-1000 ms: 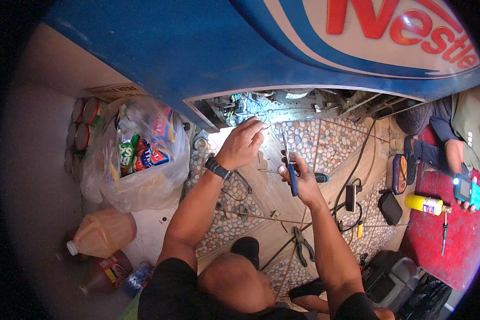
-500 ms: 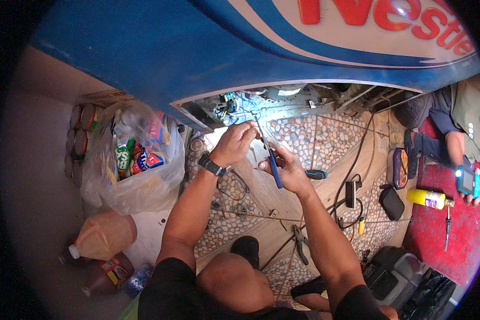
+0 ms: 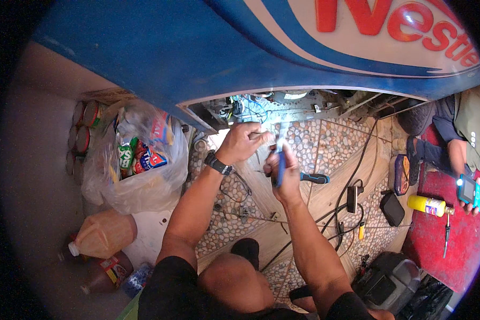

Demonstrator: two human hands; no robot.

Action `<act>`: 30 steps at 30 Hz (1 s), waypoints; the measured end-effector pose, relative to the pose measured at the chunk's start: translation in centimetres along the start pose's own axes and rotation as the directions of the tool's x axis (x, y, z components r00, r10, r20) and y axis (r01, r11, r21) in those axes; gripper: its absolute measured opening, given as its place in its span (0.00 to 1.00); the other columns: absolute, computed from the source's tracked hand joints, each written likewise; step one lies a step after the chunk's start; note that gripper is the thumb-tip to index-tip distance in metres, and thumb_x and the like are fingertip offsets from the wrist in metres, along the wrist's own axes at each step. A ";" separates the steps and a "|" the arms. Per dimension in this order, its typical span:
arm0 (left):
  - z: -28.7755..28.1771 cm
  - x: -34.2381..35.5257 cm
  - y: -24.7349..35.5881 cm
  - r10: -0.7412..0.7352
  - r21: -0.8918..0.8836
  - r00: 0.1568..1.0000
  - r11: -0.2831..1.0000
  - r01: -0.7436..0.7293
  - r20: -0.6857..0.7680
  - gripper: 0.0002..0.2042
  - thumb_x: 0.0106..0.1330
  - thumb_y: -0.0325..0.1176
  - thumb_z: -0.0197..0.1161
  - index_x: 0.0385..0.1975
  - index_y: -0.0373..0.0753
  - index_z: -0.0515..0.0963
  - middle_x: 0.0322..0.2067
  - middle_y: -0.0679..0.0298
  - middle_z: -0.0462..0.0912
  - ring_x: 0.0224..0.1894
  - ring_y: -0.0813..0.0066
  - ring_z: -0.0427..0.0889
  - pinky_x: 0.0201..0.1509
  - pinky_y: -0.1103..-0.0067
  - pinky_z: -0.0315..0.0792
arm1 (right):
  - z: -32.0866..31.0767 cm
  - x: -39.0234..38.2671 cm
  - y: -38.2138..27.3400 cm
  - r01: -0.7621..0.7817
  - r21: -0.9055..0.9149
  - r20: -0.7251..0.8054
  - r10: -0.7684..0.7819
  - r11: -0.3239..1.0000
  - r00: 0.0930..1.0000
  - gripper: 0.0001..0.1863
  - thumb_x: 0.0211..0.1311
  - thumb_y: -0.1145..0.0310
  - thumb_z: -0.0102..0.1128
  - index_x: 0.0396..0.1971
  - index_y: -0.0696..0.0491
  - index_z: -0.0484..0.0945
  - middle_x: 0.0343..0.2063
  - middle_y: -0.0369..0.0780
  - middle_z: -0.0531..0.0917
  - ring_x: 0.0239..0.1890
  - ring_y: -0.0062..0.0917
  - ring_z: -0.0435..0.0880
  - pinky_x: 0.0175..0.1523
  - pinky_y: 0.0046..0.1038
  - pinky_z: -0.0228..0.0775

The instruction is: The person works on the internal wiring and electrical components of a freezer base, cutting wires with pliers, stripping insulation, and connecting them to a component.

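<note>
Head camera: A worker's right hand (image 3: 288, 172) grips a blue-handled tool (image 3: 281, 173) upright before the low opening of a blue cabinet (image 3: 144, 69), its fingers closed around the handle. Motion smears the metal end, which may be a blade, though its shape is hard to make out. The left hand (image 3: 244, 143) is just beside it, fingers drawn together; whether that grip pinches anything cannot be told. Behind the hands, glare washes out part of the wires (image 3: 256, 108) inside the opening. On the floor, a screwdriver (image 3: 316, 178) shows its handle, its shaft hidden by the right hand. At right, a co-worker (image 3: 472, 128), cut off by the picture's dark rim, holds a lit turquoise phone (image 3: 471, 193) near a yellow canister (image 3: 425, 205).
</note>
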State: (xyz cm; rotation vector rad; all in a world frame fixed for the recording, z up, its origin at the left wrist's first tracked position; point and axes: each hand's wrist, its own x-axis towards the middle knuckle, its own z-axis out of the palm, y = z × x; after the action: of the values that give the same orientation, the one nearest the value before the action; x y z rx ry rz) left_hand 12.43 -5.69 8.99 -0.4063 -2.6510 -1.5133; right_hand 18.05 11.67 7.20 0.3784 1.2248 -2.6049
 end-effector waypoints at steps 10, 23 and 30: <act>-0.2 -0.9 1.0 0.018 -0.088 1.000 0.996 -0.020 -0.025 0.09 0.69 0.31 0.56 0.39 0.30 0.77 0.34 0.52 0.78 0.35 0.53 0.79 0.40 0.69 0.72 | -2.8 -1.4 -1.9 -0.039 -0.510 0.054 0.078 0.859 0.996 0.31 0.61 0.65 0.71 0.62 0.53 0.69 0.46 0.33 0.77 0.39 0.16 0.76 0.43 0.19 0.71; -1.2 -0.8 2.1 0.065 0.136 0.980 0.986 -0.092 0.187 0.11 0.70 0.34 0.56 0.33 0.32 0.76 0.33 0.51 0.79 0.38 0.49 0.79 0.42 0.63 0.72 | -1.8 -1.3 -5.0 0.251 -0.840 0.298 0.022 0.481 0.954 0.35 0.49 0.62 0.78 0.58 0.56 0.76 0.33 0.37 0.73 0.33 0.21 0.73 0.40 0.24 0.69; -1.5 -0.6 2.9 0.005 0.068 0.995 0.998 -0.012 0.102 0.06 0.69 0.29 0.58 0.35 0.32 0.77 0.31 0.57 0.84 0.35 0.63 0.85 0.40 0.72 0.75 | -3.8 -0.5 -2.6 0.170 -0.696 0.260 0.024 0.697 0.965 0.35 0.50 0.63 0.78 0.60 0.53 0.76 0.30 0.35 0.72 0.32 0.20 0.72 0.39 0.23 0.68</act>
State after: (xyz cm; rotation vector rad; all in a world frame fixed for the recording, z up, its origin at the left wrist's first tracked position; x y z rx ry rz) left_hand 13.62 -5.67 12.05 -0.5016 -2.7653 -1.4319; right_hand 18.24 16.27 6.87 -0.1594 2.0318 -1.9034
